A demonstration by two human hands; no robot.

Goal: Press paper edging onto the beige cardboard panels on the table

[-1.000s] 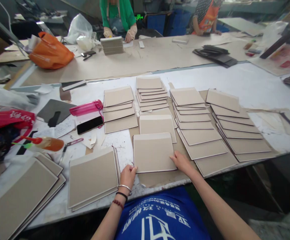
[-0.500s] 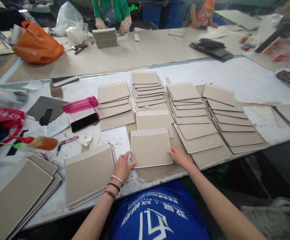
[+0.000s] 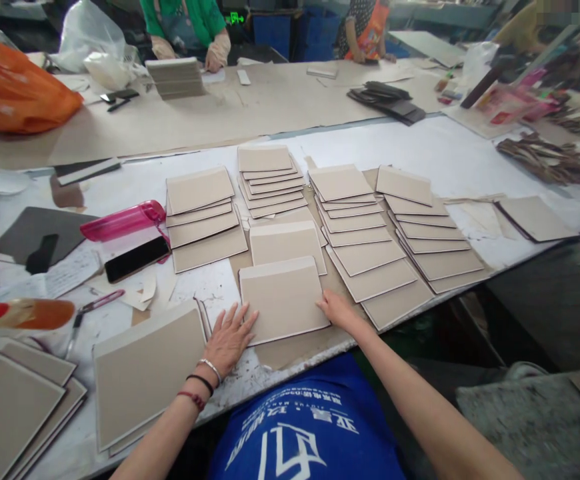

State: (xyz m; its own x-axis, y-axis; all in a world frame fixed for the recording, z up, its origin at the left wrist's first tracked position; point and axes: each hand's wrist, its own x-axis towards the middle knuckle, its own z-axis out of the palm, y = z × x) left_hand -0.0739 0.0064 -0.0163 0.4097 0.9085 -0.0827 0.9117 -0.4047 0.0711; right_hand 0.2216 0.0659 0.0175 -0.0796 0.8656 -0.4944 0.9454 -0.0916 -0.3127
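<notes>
A beige panel with a pale strip along its far edge (image 3: 285, 300) lies flat at the near middle of the white table (image 3: 205, 287), partly over another beige panel (image 3: 287, 241) just beyond. The left hand (image 3: 231, 340) has changed most: half a second ago its finger and thumb bracketed the near left corner; now it is open, palm down, fingers spread, the tips at the panel's left edge, gripping nothing. The right hand (image 3: 339, 310) is still curled closed, finger and thumb on the panel's right edge near the corner. The view has turned to the right, so everything sits farther left in it.

The panel thus lies between the hands. Right of it are two overlapping columns of similar panels (image 3: 370, 259); left, beside the left wrist, a larger stack (image 3: 150, 373).

The blue apron (image 3: 310, 427) bears white Chinese characters, a logo and small Latin letters resembling "JIUYUE MAN". Farther left, near the black phone (image 3: 137, 259), handwriting on a paper (image 3: 73, 275) is too small to read. At the far side glows a green sign with an arrow (image 3: 235, 18).
</notes>
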